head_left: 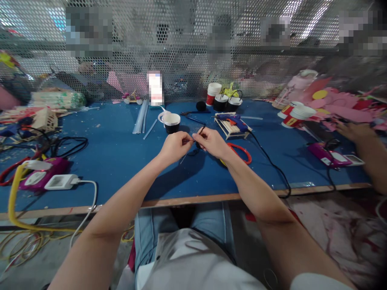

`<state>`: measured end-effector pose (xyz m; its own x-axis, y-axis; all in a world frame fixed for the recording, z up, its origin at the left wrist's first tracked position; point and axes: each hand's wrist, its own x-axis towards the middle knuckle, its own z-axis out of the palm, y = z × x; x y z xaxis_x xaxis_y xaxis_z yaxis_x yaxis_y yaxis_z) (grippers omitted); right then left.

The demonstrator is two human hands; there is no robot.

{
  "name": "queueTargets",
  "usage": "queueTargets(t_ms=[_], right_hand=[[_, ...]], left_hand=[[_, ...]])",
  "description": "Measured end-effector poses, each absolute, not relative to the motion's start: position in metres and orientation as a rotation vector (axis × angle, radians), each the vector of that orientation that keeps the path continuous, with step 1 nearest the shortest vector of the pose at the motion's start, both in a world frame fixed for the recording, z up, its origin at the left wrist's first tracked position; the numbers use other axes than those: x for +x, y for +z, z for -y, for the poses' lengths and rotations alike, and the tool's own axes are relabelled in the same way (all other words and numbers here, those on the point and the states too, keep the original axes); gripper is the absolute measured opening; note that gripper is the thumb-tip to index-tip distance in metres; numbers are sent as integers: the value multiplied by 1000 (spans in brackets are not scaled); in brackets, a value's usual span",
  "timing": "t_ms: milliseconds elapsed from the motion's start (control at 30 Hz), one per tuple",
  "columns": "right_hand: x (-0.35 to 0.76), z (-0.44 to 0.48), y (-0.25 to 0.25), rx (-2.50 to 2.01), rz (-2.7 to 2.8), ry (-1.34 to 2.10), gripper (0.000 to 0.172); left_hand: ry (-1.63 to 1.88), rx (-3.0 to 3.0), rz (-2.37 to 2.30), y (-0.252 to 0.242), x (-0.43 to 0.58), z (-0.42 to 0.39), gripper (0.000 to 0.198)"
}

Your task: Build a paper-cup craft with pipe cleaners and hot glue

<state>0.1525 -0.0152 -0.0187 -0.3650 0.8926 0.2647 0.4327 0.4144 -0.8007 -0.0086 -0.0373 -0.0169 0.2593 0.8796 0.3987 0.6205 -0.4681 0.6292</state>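
My left hand (177,146) and my right hand (212,141) meet over the blue table, fingertips pinched close together. A thin dark strip (201,130) sticks up from the fingers of my right hand. My left fingers are closed too, but what they pinch is too small to make out. Small dark material (193,152) shows just below the fingertips. Beyond my left hand stands a black cup (172,127) with a white inside and a pale pink curved piece (163,116) at its side. Red-handled scissors (243,152) lie partly hidden behind my right wrist.
A blue glue gun (237,122) rests on a small wooden stick rack (225,128), its black cord running right. Clear glue sticks (140,117), a phone (155,88) and more cups (220,102) stand farther back. Purple power strips (45,173) lie both sides. Another person's hand (352,131) reaches in right.
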Motion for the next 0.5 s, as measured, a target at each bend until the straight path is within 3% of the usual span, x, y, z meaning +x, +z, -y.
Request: queueTargets(t_ms=[500], right_hand=[[147,16,-24,-1182,1919,508,32]], left_hand=[[1064,2134,-1440,-23,-4,39,16]])
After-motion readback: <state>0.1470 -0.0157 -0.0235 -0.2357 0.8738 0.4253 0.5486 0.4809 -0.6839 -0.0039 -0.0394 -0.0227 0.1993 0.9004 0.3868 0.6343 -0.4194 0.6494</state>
